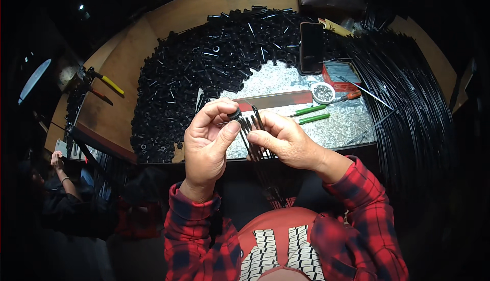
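Small black cylindrical plastic cap sat pinched between thumb and forefinger of the left hand, right at the top end of 1 rod, probably held there so the bore lined up with the tip. Bundle of thin black metal rods was fanned in the right hand, fingers curled shut around the middle, thumb on top; that grip kept the ends spread and reachable. Both hands hovered above the near edge of the speckled grey stone worktop, close to the chest.

Big heap of black plastic tube pieces lay just behind, within reach. Long curved black rods stacked to the right. 2 green-handled screwdrivers, a round white dish of small metal parts and a black phone sat beyond the hands. Yellow-handled pliers lay well apart on the wooden bench.
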The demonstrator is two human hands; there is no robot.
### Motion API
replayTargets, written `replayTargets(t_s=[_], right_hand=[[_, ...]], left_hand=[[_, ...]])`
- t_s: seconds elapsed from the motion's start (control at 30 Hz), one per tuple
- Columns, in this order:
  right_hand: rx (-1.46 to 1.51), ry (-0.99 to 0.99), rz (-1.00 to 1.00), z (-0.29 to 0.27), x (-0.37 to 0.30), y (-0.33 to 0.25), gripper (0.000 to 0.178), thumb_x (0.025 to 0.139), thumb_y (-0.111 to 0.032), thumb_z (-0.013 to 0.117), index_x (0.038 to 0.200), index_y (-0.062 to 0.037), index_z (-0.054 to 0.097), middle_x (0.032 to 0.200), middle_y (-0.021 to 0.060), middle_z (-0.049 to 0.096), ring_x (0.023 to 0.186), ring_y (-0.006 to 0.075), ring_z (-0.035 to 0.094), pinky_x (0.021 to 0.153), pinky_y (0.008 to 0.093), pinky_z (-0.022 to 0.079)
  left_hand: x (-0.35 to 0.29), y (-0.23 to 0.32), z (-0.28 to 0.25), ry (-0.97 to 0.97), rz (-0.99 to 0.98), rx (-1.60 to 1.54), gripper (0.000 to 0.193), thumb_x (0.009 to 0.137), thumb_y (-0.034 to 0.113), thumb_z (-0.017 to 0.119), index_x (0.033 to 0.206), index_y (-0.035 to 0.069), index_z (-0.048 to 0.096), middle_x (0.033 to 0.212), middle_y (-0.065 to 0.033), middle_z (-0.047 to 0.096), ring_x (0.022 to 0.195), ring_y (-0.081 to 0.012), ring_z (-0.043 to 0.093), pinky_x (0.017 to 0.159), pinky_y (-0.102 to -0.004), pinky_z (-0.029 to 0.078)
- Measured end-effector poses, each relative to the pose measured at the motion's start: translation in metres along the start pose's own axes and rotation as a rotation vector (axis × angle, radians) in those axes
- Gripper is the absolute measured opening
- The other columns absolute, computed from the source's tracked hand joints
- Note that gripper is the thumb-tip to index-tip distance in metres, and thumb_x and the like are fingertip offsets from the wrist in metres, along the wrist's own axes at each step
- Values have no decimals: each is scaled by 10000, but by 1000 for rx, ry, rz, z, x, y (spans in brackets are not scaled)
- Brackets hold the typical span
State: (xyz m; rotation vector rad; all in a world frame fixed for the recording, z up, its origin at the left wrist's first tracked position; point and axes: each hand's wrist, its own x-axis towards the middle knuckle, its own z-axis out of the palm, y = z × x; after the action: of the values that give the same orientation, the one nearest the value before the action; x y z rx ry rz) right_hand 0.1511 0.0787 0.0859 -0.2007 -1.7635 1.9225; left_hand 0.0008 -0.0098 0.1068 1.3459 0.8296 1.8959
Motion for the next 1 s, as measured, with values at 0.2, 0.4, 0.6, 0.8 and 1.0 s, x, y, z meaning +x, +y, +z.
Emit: replayTargets(t_s=[0.2,0.4,0.6,0.8,1.0], right_hand=[[-18,28,-24,4,-2,-1,179,958,-167,553,962,12,550,749,4,561,690,54,537,599,234,452],[-27,-1,-53,5,-2,0,196,976,-184,508,910,1,519,740,24,568,676,85,557,603,255,462],[34,-55,-42,3,1,4,210,993,-198,458,922,-9,517,758,40,571,688,95,568,631,268,472],[187,-174,7,-1,2,6,214,1005,-208,456,901,-28,510,760,33,574,681,92,564,625,250,466],[195,-176,34,-2,0,2,218,991,-226,504,886,-36,519,744,19,579,655,85,560,608,242,461]], left_hand=[[0,-1,-1,-47,14,71,235,899,-15,567,1134,-25,548,1169,-133,557,1080,-171,538,967,-297,420],[-5,1,1,0,-35,81,189,921,0,549,1108,-28,565,1142,-143,589,1045,-173,564,954,-298,431],[-6,-6,-3,8,-13,-49,174,918,21,569,1088,-17,582,1143,-150,598,1052,-180,572,955,-310,439],[-6,-10,-9,-76,14,-111,168,911,30,580,1077,3,584,1166,-157,581,1017,-175,579,936,-301,447],[-4,-1,-3,-88,-36,-122,222,895,70,620,1105,-2,607,1255,-162,540,1109,-205,550,984,-331,414]])
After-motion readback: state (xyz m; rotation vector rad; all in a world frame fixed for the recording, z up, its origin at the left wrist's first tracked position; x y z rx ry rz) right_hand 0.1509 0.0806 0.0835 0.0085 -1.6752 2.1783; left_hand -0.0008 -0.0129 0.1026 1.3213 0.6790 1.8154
